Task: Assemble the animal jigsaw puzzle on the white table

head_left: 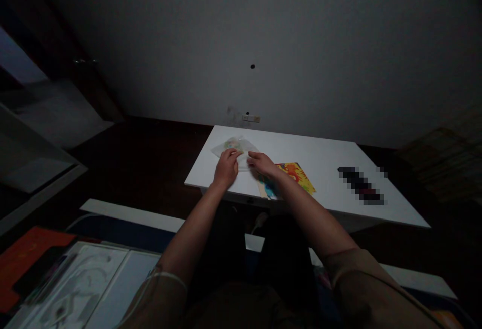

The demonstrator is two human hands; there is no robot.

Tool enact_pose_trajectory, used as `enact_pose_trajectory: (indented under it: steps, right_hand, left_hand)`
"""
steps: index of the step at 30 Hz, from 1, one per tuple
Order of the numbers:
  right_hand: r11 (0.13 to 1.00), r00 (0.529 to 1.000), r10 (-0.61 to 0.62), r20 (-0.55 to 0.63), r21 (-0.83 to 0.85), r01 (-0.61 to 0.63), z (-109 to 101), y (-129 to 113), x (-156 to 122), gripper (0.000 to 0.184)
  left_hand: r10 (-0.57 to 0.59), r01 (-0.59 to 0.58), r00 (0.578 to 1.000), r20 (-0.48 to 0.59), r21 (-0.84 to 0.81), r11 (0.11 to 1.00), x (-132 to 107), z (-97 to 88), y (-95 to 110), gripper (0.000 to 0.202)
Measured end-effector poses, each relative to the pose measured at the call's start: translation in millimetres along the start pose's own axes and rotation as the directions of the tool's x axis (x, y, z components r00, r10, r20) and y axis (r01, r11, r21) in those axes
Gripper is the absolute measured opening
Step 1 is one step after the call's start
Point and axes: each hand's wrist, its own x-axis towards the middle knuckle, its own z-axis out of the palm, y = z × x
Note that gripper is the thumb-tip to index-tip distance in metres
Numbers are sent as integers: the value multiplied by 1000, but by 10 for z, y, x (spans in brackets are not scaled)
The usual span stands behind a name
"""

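Observation:
A small white table (324,155) stands in front of me in a dim room. On its left part lies a pale sheet or clear packet (235,146) with a faint coloured print. My left hand (226,168) rests on it with the fingers curled, pinching its near edge. My right hand (262,164) meets it from the right, its fingers pressed down on the same edge. Under my right wrist lies a bright yellow, orange and blue picture sheet (295,177).
A dark blurred-out object (360,185) lies on the table's right part. A grey wall rises behind the table. White boards (131,214) lie on the dark floor. At lower left sit a red item (26,256) and pale printed sheets (86,284).

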Motion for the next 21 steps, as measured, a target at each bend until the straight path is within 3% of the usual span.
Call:
enact_pose_trajectory:
  steps: [3,5,8,11,14,18,21]
  right_hand:
    - [919,989,-145,-34,-374,122,-449,-10,-467,26]
    - [857,982,-183,-48,-498,135,-671,22,-856,31]
    - [759,967,-240,-82,-638,134,-782,146,-1421,35]
    - [638,953,-302,7,-742,207,-731,293,-1812,41]
    - [540,946,-321,50,-811,226,-690,383,-1980,43]
    - [463,939,-342,39,-862,205,-739,421,-1988,40]
    - [424,933,-353,70,-877,227,-803,447,-1956,36]
  left_hand:
    - [63,-65,997,34,52,997,-202,-74,149,29]
    - [171,-177,975,141,34,984,-372,-100,305,25]
    - [280,-276,899,337,-60,959,-575,-64,548,38]
    - [298,-293,847,440,-82,953,-663,59,709,49]
    - [289,-291,823,488,-75,954,-668,183,780,39]
    - [286,-267,805,521,-113,957,-611,235,846,34]
    - [194,-165,817,542,-102,981,-558,234,879,35]
